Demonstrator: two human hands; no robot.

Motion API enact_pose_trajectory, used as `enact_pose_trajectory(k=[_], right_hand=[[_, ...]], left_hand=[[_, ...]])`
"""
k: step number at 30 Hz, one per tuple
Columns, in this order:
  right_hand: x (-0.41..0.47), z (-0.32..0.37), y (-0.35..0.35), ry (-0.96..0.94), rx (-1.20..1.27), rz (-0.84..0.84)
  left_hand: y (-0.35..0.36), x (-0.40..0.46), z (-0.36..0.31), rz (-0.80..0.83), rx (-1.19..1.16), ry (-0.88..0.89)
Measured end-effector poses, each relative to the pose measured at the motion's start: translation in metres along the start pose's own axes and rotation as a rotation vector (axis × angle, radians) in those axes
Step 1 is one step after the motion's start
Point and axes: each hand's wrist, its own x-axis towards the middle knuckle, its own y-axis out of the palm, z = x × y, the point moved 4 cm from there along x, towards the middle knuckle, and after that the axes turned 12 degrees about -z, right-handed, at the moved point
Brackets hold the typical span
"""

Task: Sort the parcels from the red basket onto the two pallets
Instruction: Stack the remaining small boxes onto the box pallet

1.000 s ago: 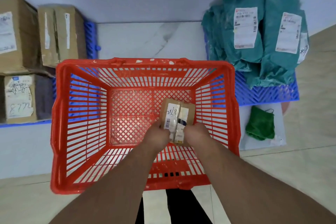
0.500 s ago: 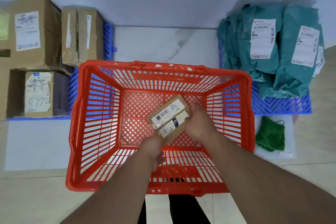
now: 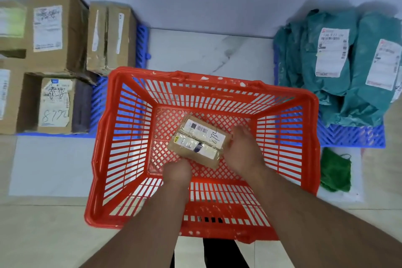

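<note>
Inside the basket (image 3: pixel 104 159) your hands (image 3: pixel 177 172) (image 3: pixel 243 154) have turned the box (image 3: pixel 199 141) flatter, both gripping its ends; nothing else lies inside.

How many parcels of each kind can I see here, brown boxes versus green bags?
Brown cardboard boxes: 6, namely 5 on the left pallet and 1 small box held in the red basket.
Green bags with labels showing: 2.
Total: 8
</note>
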Motion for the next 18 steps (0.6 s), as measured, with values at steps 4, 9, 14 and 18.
enact_pose_trajectory(k=[4,9,14,18], right_hand=[[0.015,0.024,0.017,-0.020,0.095,0.281],[0.000,0.020,0.010,0.088,0.283,0.330],[-0.057,0.024,-0.035,0.257,0.525,0.204],[-0.095,0.041,-0.071,0.272,0.591,0.184]], left_hand=[[0.017,-0.009,0.006,0.263,-0.195,-0.107],[0.001,-0.027,-0.017,0.292,-0.216,0.056],[-0.052,-0.095,-0.045,0.219,-0.178,0.256],[-0.097,-0.147,-0.053,0.202,-0.120,0.434]])
